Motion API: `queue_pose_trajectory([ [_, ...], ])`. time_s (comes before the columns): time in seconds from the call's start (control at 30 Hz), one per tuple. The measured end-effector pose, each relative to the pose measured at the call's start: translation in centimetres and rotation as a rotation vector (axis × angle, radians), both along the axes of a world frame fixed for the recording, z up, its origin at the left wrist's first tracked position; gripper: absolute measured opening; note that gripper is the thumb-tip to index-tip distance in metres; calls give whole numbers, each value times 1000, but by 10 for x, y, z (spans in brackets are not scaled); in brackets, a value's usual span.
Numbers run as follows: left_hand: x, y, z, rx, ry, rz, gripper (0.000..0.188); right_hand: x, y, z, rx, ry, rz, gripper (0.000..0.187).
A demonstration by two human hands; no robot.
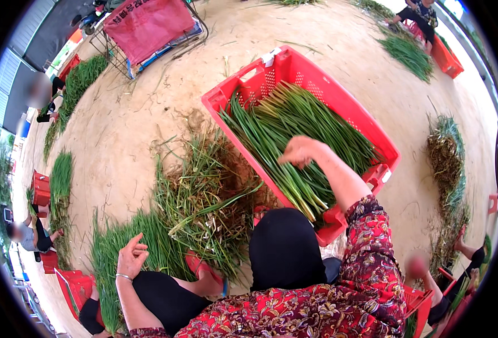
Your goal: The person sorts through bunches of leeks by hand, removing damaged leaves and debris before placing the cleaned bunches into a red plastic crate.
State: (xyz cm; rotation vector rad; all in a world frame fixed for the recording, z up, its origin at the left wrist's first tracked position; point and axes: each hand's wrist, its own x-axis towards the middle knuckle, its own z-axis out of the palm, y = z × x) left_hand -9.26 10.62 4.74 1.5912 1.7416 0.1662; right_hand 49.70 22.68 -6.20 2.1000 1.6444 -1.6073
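Note:
A red plastic crate (381, 147) stands in front of me, with long green onions (316, 121) laid lengthwise in it, their pale ends toward me. Just over them hangs my right hand (304, 152), its fingers loosely bent and pointing down, with nothing visible in them. Off to the left, my left hand (132, 258) is raised above my knee with its fingers apart and empty. Beneath and beside it spreads a pile of unsorted green onions (105, 248) on the floor.
A tangled heap of trimmed leaves and roots (204, 197) lies left of the crate. A wire cart with a red cover (147, 28) stands at the far left. Another heap (447, 152) lies at the right. Other people work around the edges beside red crates (447, 57).

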Motion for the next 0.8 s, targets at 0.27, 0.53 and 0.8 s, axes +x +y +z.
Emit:
queue_pose_trajectory([
  [0.27,3,6,1,-19,70,-21,61,42,109,-129,855,-360,-312,34],
  [0.53,11,3,9,-54,44,24,60,-18,83,-149,776,-625,-108,32],
  [0.8,-1,-8,6,-57,67,69,58,-9,103,-145,843,-485,-399,37],
])
